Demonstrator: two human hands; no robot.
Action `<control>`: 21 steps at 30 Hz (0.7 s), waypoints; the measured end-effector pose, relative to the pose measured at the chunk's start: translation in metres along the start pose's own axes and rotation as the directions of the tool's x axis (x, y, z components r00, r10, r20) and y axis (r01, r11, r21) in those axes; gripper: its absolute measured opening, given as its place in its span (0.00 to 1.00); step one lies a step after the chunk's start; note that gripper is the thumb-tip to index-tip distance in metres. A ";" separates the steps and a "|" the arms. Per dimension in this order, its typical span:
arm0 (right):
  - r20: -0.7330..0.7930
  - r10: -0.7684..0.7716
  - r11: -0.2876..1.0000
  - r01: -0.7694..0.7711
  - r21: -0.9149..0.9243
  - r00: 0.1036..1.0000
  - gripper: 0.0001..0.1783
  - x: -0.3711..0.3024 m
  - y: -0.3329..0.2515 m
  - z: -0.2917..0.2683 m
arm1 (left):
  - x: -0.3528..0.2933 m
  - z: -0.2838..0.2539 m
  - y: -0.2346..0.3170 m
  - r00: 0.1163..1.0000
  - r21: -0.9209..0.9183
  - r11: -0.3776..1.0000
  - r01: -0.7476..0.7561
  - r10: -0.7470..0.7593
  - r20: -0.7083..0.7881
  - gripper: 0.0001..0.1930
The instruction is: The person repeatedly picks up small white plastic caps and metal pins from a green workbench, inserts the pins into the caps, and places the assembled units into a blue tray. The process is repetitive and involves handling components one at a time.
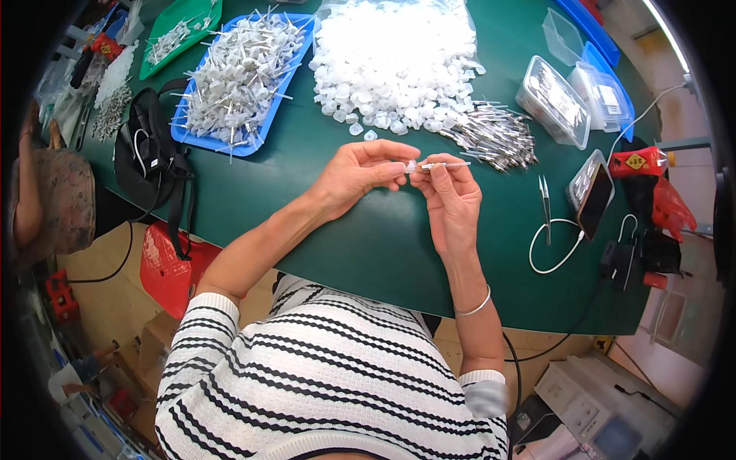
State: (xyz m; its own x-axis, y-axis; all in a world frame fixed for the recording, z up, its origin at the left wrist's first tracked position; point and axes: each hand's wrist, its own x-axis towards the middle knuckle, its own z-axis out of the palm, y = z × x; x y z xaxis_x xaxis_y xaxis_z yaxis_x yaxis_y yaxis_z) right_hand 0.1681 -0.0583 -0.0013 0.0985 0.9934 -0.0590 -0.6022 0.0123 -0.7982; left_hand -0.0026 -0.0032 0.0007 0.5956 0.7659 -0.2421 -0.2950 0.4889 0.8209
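Observation:
Above the green table my left hand (359, 170) pinches a small translucent white plastic cap (412, 165) between thumb and fingertips. My right hand (452, 195) grips a thin rod (458, 164), part metal and part clear, lying nearly level and pointing right. The cap and the rod's left end meet between my fingertips; whether one sits inside the other is too small to tell. Just beyond my hands spreads a big heap of loose white caps (395, 65). To its right lies a pile of similar thin metal rods (494, 138).
A blue tray (257, 143) at the left holds many capped rods, beside a green tray (159, 27) and a black bag (142, 146). Rightward are a clear plastic box (531, 96), tweezers (545, 201), a phone (596, 201) and a white cable (534, 259). Another person's arm (29, 180) shows far left.

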 end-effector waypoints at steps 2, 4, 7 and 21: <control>0.004 0.004 1.000 -0.004 -0.008 1.000 0.09 0.000 0.001 0.000 | 0.001 0.000 0.000 1.000 -0.032 0.999 0.021 -0.021 0.012 0.12; -0.012 -0.019 1.000 0.019 -0.013 1.000 0.08 -0.001 -0.001 0.006 | 0.002 -0.001 -0.003 1.000 -0.031 0.999 0.011 -0.011 0.022 0.12; -0.033 -0.114 0.991 0.111 -0.074 0.993 0.07 0.001 -0.004 0.004 | 0.005 -0.006 -0.006 1.000 -0.067 0.998 -0.011 0.012 0.018 0.12; 0.017 -0.316 0.867 0.296 -0.401 0.949 0.06 -0.005 -0.007 0.009 | 0.001 0.000 -0.001 0.991 -0.129 0.984 0.126 -0.129 -0.018 0.14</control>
State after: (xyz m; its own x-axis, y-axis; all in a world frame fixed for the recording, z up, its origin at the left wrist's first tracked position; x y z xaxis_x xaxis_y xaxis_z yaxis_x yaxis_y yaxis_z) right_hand 0.1648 -0.0627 0.0097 0.2704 0.9403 0.2068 -0.1752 0.2593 -0.9498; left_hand -0.0020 -0.0028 -0.0003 0.6150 0.7039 -0.3554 -0.3114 0.6309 0.7106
